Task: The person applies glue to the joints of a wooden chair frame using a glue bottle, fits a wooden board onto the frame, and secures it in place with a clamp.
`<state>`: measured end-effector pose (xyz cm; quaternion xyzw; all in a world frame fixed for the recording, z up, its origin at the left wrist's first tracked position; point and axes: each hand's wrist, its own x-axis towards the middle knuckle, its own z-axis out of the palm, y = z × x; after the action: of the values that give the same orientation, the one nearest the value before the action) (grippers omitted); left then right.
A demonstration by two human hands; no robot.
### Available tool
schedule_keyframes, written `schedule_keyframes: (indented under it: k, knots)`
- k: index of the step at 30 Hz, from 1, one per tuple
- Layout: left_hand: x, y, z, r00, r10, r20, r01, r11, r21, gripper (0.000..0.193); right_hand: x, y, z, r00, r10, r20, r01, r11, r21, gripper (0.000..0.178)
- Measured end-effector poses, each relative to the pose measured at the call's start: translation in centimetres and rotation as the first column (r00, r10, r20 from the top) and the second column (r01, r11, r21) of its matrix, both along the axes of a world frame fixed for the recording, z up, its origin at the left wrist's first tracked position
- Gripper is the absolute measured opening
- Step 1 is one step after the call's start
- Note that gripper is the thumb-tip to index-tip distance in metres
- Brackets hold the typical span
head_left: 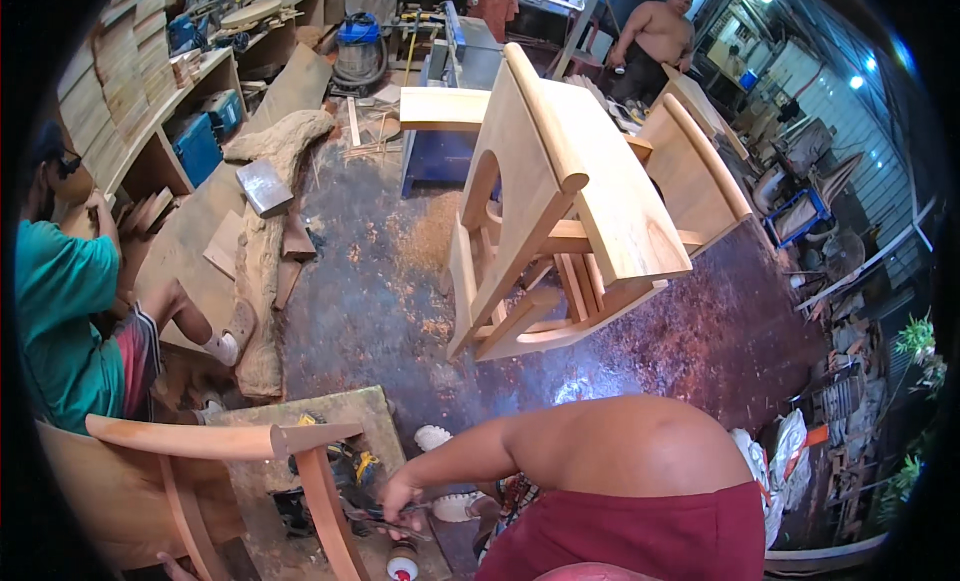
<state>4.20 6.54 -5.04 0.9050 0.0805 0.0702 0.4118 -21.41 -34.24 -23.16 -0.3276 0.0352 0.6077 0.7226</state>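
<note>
My right arm reaches leftward across the front, and my right hand (401, 506) bends down over a wooden board (385, 416). Its fingers are curled around a dark, thin object that I cannot make out. Just below that hand stands a bottle (402, 563) with a white and red cap. Black and yellow tools (345, 466) lie beside it, partly behind a wooden leg. At the lower left edge only some fingers of my left hand (176, 567) show, by a curved wooden chair frame (190, 436). The rest of that hand is hidden.
A large pale wooden chair (540, 211) stands on the dusty floor ahead. A rough log (262, 311) bears a metal block (264, 188). A person in a green shirt (70, 301) sits at left; another person (655, 36) stands far right. Behind is a shop vacuum (358, 56).
</note>
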Motion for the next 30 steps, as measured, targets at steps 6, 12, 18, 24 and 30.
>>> schedule_keyframes:
  k: [6, 12, 18, 24, 30]
  knots:
    - [-0.1, -0.7, 0.2, 0.999, -0.042, 0.025, 0.046, 0.986, -0.159, 0.065, 5.0, 3.9, -5.0, 0.994, 0.072, -0.085, -0.072, 0.997, 0.004, 0.033]
    - [0.2, -2.9, 0.6, 1.0, -0.011, 0.013, 0.012, 0.993, -0.116, 0.063, 6.4, 3.7, -6.5, 0.997, -0.013, -0.075, 0.017, 0.998, 0.056, 0.026]
    - [-0.5, -3.8, 0.9, 0.999, 0.043, -0.003, -0.043, 0.992, -0.116, 0.063, 1.6, 1.8, -5.0, 0.985, -0.056, -0.162, 0.061, 0.998, 0.025, 0.026]
    - [-0.6, -5.3, 1.2, 0.998, 0.057, -0.014, -0.059, 0.991, -0.123, 0.062, -0.1, 0.3, -4.6, 0.973, -0.143, -0.183, 0.146, 0.989, 0.002, 0.025]
    - [-2.5, -5.3, 1.6, 0.994, 0.109, -0.03, -0.112, 0.986, -0.124, 0.061, -0.4, 0.6, -4.4, 0.963, -0.198, -0.18, 0.198, 0.98, -0.021, 0.025]
